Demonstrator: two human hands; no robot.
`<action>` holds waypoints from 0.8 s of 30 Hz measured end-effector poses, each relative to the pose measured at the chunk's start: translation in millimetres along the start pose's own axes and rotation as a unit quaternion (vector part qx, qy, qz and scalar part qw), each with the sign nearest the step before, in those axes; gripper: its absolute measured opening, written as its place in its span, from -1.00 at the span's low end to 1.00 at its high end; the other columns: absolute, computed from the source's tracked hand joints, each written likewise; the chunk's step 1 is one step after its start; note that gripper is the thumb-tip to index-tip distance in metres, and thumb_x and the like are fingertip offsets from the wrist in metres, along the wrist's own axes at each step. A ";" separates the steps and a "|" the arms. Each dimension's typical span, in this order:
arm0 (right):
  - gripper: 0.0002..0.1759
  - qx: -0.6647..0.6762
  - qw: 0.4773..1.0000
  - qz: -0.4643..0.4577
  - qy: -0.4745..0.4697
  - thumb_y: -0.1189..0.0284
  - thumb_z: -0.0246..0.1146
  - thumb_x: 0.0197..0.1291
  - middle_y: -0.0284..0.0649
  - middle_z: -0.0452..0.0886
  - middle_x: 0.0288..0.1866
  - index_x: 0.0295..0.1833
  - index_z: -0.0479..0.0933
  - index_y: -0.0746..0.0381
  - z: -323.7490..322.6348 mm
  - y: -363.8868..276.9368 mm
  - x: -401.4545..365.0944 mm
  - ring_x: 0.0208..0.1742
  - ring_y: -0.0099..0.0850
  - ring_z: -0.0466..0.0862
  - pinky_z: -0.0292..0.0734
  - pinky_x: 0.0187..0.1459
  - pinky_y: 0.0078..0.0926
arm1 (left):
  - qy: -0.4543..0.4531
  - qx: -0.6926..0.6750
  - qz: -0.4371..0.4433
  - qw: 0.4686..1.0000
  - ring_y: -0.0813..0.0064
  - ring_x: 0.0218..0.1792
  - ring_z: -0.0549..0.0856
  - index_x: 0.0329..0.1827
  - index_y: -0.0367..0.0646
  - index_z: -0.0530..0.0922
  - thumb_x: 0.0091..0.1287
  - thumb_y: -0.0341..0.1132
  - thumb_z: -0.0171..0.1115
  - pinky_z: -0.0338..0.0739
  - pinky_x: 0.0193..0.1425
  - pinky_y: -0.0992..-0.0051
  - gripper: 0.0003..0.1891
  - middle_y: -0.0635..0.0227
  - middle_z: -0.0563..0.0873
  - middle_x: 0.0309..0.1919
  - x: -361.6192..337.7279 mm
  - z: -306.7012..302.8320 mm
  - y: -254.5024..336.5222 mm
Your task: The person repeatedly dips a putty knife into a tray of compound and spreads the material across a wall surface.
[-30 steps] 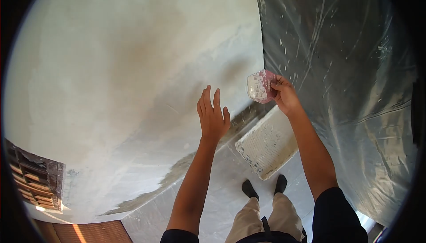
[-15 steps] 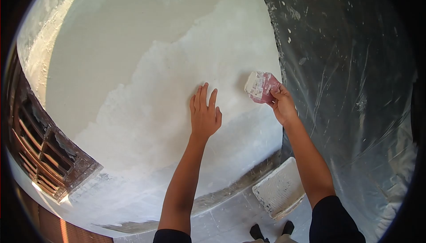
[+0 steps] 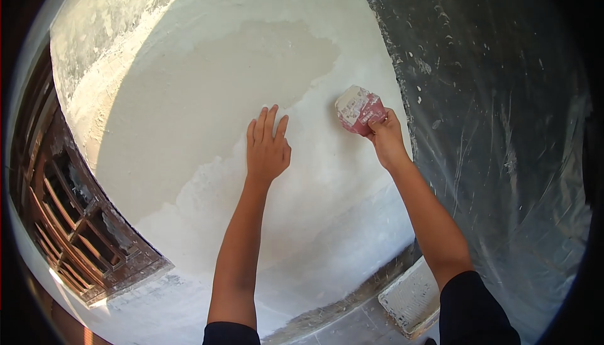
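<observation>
My left hand (image 3: 267,147) is stretched toward the wall, fingers spread and nothing in them. Its fingertips lie on or just off the plaster, near the border between a darker beige patch and a whiter area; contact is hard to judge. In my right hand (image 3: 388,138) is a flat reddish-pink putty scraper (image 3: 368,117), pinched between thumb and fingers at its lower right edge. Whitish filler coats its upper left part, and faint printing shows on the pink surface. The scraper is held in front of the wall (image 3: 296,200), close to its right edge.
Dark plastic sheeting (image 3: 484,124), splashed with white, hangs along the right. A brown wooden window frame (image 3: 94,219) with slats stands at the lower left. On the tiled floor a white-smeared tray (image 3: 409,301) sits below my right arm. Sunlight falls on the upper left plaster.
The view has shifted, showing more of the upper left wall and less floor. Both hands sit slightly further left and higher in view. The right hand still holds the scraper.
</observation>
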State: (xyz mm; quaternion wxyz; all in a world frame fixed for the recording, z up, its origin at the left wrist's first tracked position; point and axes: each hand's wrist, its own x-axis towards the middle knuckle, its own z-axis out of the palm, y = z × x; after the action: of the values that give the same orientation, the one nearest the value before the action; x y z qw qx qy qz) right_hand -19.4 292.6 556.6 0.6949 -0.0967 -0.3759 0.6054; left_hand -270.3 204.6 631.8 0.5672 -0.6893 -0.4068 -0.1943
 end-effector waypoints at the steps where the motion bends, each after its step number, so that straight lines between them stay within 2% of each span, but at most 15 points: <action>1: -0.67 -0.036 0.999 -0.040 -0.005 0.68 0.02 0.39 -0.08 0.58 0.13 0.24 0.31 0.36 3.9 2.2 5.3 0.12 -0.34 0.63 0.55 0.18 -0.35 | 0.003 0.011 0.012 1.000 0.06 0.48 0.32 0.32 -0.18 0.46 0.20 -0.39 0.14 0.16 0.48 0.00 -0.46 0.07 0.39 0.44 4.5 2.2 -4.1; 3: -0.65 -0.092 0.987 -0.130 -0.011 0.70 0.01 0.38 -0.05 0.61 0.09 0.25 0.33 0.39 12.1 11.6 10.6 0.08 -0.35 0.66 0.56 0.13 -0.40 | 0.005 0.022 0.023 0.999 0.08 0.47 0.34 0.31 -0.17 0.46 0.20 -0.38 0.14 0.17 0.48 0.02 -0.47 0.10 0.41 0.43 9.0 7.2 -7.5; 4: -0.65 -0.093 0.987 -0.133 -0.009 0.70 0.01 0.38 -0.05 0.61 0.09 0.25 0.33 0.39 15.9 13.4 14.4 0.08 -0.35 0.66 0.56 0.13 -0.40 | 0.007 0.037 0.031 0.999 0.11 0.47 0.35 0.30 -0.16 0.47 0.21 -0.37 0.14 0.18 0.48 0.05 -0.48 0.13 0.42 0.43 12.0 9.4 -8.3; 6: -0.63 -0.242 0.926 -0.289 -0.016 0.71 0.02 0.37 0.01 0.66 0.02 0.26 0.40 0.37 25.9 18.2 13.5 -0.01 -0.31 0.70 0.58 0.06 -0.38 | 0.012 0.044 0.041 0.998 0.12 0.46 0.37 0.30 -0.15 0.47 0.22 -0.35 0.13 0.19 0.48 0.06 -0.49 0.15 0.43 0.42 9.3 12.3 -6.7; 7: -0.61 -0.287 0.917 -0.276 -0.006 0.74 0.03 0.33 0.08 0.68 0.01 0.25 0.45 0.35 32.1 15.0 6.4 -0.01 -0.16 0.74 0.60 0.04 -0.35 | 0.017 0.056 0.049 0.997 0.13 0.46 0.38 0.29 -0.14 0.48 0.23 -0.33 0.13 0.20 0.48 0.08 -0.50 0.17 0.44 0.42 8.1 13.1 -5.8; 8: -0.61 -0.287 0.917 -0.277 -0.005 0.74 0.03 0.33 0.08 0.68 0.01 0.25 0.45 0.35 36.5 16.0 4.5 -0.01 -0.16 0.74 0.60 0.04 -0.35 | 0.019 0.055 0.049 0.997 0.13 0.46 0.38 0.29 -0.14 0.48 0.23 -0.33 0.13 0.20 0.48 0.08 -0.50 0.17 0.44 0.42 8.4 14.0 -5.6; 10: -0.57 -0.380 0.826 -0.415 -0.040 0.78 0.05 0.27 0.10 0.67 0.06 0.25 0.45 0.36 43.8 20.4 1.6 0.04 0.00 0.72 0.61 0.04 -0.29 | 0.028 0.055 0.035 0.998 0.13 0.45 0.39 0.27 -0.12 0.49 0.24 -0.30 0.13 0.22 0.47 0.07 -0.52 0.17 0.45 0.41 6.7 14.7 -5.1; 11: -0.50 -0.380 0.817 -0.432 -0.039 0.81 0.09 0.18 0.07 0.64 0.15 0.26 0.46 0.37 46.8 25.9 2.2 0.17 0.07 0.65 0.60 0.13 -0.25 | 0.028 0.055 0.037 0.997 0.13 0.45 0.39 0.27 -0.12 0.49 0.24 -0.30 0.13 0.22 0.47 0.07 -0.52 0.17 0.45 0.41 5.8 15.8 -5.7; 12: -0.50 -0.379 0.817 -0.433 -0.038 0.81 0.09 0.18 0.07 0.64 0.15 0.26 0.46 0.37 47.8 32.8 6.4 0.17 0.07 0.65 0.60 0.13 -0.25 | 0.034 0.050 0.044 0.997 0.12 0.45 0.39 0.25 -0.12 0.49 0.24 -0.28 0.13 0.22 0.47 0.08 -0.53 0.17 0.46 0.40 4.8 17.0 -6.2; 14: -0.42 -0.453 0.715 -0.533 0.001 0.83 0.13 0.08 0.07 0.61 0.21 0.28 0.47 0.36 49.5 49.6 17.1 0.25 0.06 0.60 0.56 0.24 -0.20 | 0.040 0.048 0.051 0.997 0.12 0.45 0.39 0.23 -0.12 0.49 0.24 -0.27 0.13 0.22 0.46 0.08 -0.54 0.17 0.46 0.40 1.8 18.7 -6.9; 15: -0.42 -0.451 0.714 -0.535 0.002 0.83 0.13 0.08 0.07 0.61 0.21 0.28 0.47 0.36 51.8 55.7 20.8 0.25 0.06 0.60 0.56 0.24 -0.20 | 0.040 0.045 0.047 0.997 0.12 0.45 0.39 0.22 -0.11 0.49 0.24 -0.27 0.13 0.23 0.46 0.08 -0.55 0.17 0.47 0.39 2.4 18.3 -6.7; 17: -0.43 -0.538 0.655 -0.531 0.003 0.75 0.20 0.08 0.09 0.57 0.27 0.29 0.48 0.39 56.1 71.0 24.6 0.32 0.07 0.55 0.52 0.32 -0.16 | 0.039 0.045 0.045 0.997 0.11 0.44 0.39 0.21 -0.11 0.50 0.24 -0.26 0.14 0.23 0.45 0.08 -0.56 0.16 0.48 0.38 3.5 17.9 -6.1; 18: -0.43 -0.536 0.656 -0.531 0.003 0.75 0.20 0.08 0.09 0.57 0.27 0.29 0.48 0.39 58.4 79.7 25.7 0.32 0.07 0.55 0.52 0.32 -0.16 | 0.039 0.045 0.043 0.997 0.11 0.44 0.40 0.21 -0.11 0.49 0.24 -0.25 0.14 0.23 0.45 0.07 -0.56 0.16 0.48 0.37 3.8 17.0 -5.7; 20: -0.46 -0.584 0.600 -0.547 0.009 0.64 0.24 0.12 0.13 0.56 0.27 0.29 0.48 0.42 61.9 95.4 27.6 0.31 0.08 0.56 0.51 0.32 -0.11 | 0.039 0.048 0.042 0.997 0.10 0.44 0.40 0.20 -0.11 0.49 0.25 -0.25 0.15 0.23 0.44 0.07 -0.56 0.15 0.49 0.36 4.0 18.1 -5.9; 24: -0.46 -0.608 0.582 -0.541 0.011 0.56 0.26 0.14 0.16 0.54 0.28 0.28 0.47 0.46 62.4 109.6 20.2 0.31 0.11 0.55 0.51 0.32 -0.07 | 0.050 0.045 0.047 0.997 0.09 0.43 0.40 0.19 -0.10 0.49 0.25 -0.24 0.16 0.24 0.42 0.06 -0.57 0.15 0.49 0.35 5.0 18.2 -7.5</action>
State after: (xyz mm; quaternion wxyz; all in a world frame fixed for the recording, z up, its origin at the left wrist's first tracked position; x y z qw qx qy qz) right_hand -143.8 318.2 543.7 0.6770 -0.2819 -0.6309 -0.2533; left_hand -276.7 223.7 635.0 0.6257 -0.6707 -0.3539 -0.1829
